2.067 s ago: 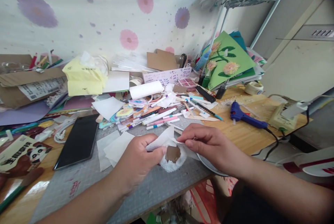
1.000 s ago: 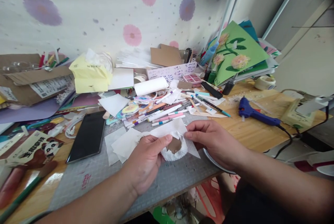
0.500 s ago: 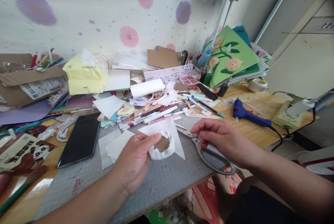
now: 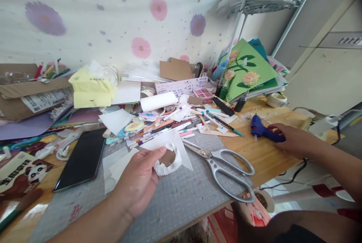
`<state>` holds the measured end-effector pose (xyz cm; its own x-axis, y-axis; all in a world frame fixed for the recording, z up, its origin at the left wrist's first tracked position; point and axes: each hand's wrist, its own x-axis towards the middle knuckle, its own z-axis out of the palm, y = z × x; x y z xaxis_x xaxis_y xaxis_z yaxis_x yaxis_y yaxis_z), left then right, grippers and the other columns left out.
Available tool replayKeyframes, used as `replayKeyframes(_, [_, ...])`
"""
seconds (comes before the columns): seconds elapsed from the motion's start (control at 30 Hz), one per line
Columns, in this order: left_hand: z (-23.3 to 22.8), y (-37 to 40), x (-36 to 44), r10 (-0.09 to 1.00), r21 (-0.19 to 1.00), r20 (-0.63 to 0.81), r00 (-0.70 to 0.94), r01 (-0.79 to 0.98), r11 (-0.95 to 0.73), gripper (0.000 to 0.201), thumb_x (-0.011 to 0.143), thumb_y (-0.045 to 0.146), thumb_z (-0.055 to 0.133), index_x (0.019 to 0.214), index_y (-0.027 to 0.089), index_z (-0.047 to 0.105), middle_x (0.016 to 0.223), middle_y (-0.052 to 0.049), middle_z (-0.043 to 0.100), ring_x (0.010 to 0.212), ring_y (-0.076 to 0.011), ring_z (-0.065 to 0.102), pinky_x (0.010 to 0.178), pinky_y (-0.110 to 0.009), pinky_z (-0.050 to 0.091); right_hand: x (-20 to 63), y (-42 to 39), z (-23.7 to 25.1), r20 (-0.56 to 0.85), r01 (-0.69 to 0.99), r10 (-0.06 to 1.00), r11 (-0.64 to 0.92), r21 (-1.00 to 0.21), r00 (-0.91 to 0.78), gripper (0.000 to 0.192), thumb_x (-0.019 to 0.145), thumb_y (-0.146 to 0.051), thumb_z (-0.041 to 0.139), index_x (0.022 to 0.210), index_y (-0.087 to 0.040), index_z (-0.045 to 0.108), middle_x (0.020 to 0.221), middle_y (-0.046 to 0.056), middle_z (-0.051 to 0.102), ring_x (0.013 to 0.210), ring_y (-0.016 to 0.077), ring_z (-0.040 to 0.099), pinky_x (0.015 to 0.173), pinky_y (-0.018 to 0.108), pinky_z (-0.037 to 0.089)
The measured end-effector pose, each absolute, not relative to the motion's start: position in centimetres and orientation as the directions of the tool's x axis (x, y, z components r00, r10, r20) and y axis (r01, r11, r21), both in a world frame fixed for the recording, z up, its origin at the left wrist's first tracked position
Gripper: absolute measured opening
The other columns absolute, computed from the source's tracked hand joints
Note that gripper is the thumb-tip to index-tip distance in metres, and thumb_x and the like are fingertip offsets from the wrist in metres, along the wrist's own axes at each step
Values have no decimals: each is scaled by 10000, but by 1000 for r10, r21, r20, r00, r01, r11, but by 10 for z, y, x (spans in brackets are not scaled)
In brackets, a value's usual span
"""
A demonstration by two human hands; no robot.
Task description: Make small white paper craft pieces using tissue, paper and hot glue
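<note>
My left hand (image 4: 144, 179) pinches a small brown cardboard piece (image 4: 167, 157) between thumb and fingers. Crumpled white tissue paper (image 4: 169, 169) wraps around the cardboard's edge. Behind it, a flat white paper sheet (image 4: 185, 160) lies on the grey cutting mat (image 4: 195, 194). At the right, my right hand (image 4: 294, 139) has its fingers closed around the handle end of a blue glue gun (image 4: 261, 130), which rests on the wooden table. Between the hands lie large silver scissors (image 4: 210, 156), blades partly spread, handles towards the table's front edge.
Several markers and pens (image 4: 169, 128) are heaped behind the mat. A black phone (image 4: 82, 160) lies at the left, beside a panda-printed packet (image 4: 25, 175). White tape (image 4: 276, 100) and a green flower card (image 4: 249, 69) are at the back right. A black cord (image 4: 296, 171) hangs off the right edge.
My right hand has left the scissors, now lying on the mat, and moved right to the glue gun. My left hand still holds the wrapped cardboard, slightly further left in view.
</note>
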<state>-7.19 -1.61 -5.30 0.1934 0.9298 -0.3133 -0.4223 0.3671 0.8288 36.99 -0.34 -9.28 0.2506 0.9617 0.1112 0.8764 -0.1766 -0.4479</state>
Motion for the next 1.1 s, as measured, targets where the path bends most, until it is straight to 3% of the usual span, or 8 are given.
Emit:
replayKeyframes(0.17, [-52,-17,-73,934,839,-283,218,-415,351,94,739,208,678,731,124,718,751,-55,733,691,-144,636,682,-233,483,363,-1,-90,162,919,953,-186,-348,254,300,602,-157,615,886,-245,659,728,104,660,704,304,631,626,402,377])
replayKeyframes(0.3, [-50,-18,-73,940,854,-251,230,-405,327,138,765,246,658,729,124,711,784,-71,730,735,-168,637,728,-266,477,342,-12,-70,221,913,936,-182,-364,275,344,673,-228,613,1005,-315,604,783,81,665,709,321,626,600,422,415])
replayKeyframes(0.37, [-51,-18,-74,942,868,-234,241,-385,314,151,773,260,650,748,123,708,811,-80,729,762,-188,637,744,-293,473,319,-23,-58,239,881,927,-158,-446,288,310,736,-334,597,1044,-338,562,804,69,665,732,332,627,598,441,454])
replayKeyframes(0.43, [-52,-19,-74,945,883,-221,240,-362,298,156,777,265,644,763,123,708,825,-82,728,787,-199,633,760,-307,467,288,-36,-48,165,713,942,-100,-694,292,285,735,-415,638,1006,-342,593,972,56,684,919,349,619,705,445,495])
replayKeyframes(0.53, [-54,-19,-75,950,898,-193,246,-347,272,163,792,265,626,779,129,714,847,-81,730,826,-205,631,801,-314,455,242,-51,-39,113,570,977,-11,-822,181,323,702,-422,690,1007,-344,620,957,56,695,881,339,635,656,424,521])
replayKeyframes(0.7, [-53,-21,-75,951,897,-175,255,-358,261,162,808,248,608,795,137,726,852,-75,740,852,-205,644,843,-306,443,192,-60,-32,134,561,980,193,-805,-144,348,696,-377,698,1034,-331,630,1028,72,646,936,321,593,686,402,520])
replayKeyframes(0.83, [-50,-21,-75,942,868,-192,276,-400,294,162,808,233,610,886,153,728,892,-72,742,882,-206,651,900,-333,429,176,-59,-26,136,562,916,342,-753,-376,72,777,-328,614,835,-285,618,921,61,599,907,274,566,777,383,484])
replayKeyframes(1.1, [-49,-21,-74,939,853,-199,282,-422,308,161,797,217,621,888,151,736,885,-72,750,899,-211,662,915,-331,432,173,-58,-33,149,560,880,408,-721,-451,32,781,-290,613,784,-262,598,858,48,585,773,222,570,684,315,480])
